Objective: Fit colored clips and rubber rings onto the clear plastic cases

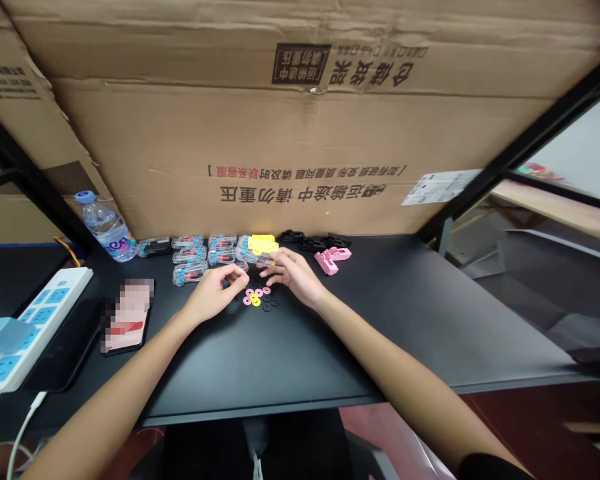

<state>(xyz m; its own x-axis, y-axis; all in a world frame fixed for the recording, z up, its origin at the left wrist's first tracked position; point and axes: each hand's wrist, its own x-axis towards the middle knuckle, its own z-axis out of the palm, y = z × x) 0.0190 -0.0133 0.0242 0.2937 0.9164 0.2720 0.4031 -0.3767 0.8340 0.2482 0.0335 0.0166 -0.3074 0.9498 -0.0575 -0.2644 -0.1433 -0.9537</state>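
Observation:
My left hand (216, 293) is closed in a pinch, its fingertips just left of the small rings; whatever it may hold is hidden. My right hand (299, 279) has its fingers apart and reaches left, fingertips beside a clear plastic housing (247, 251) with blue inside. Yellow plastic parts (263, 247) lie against that housing. Between and below my hands are several flat rings: pink rings (267, 291), yellow rings (255, 301) and black rings (267, 307). Several more clear housings (190, 272) with red and blue pieces inside lie in rows left of my hands.
Pink plastic parts (331, 260) and black plastic parts (325, 241) lie along the cardboard wall (300, 133). To the left are a water bottle (109, 228), a phone (127, 317), a black slab-shaped object (70, 343) and a white power strip (45, 320). Black frame posts (505, 127) stand at both sides.

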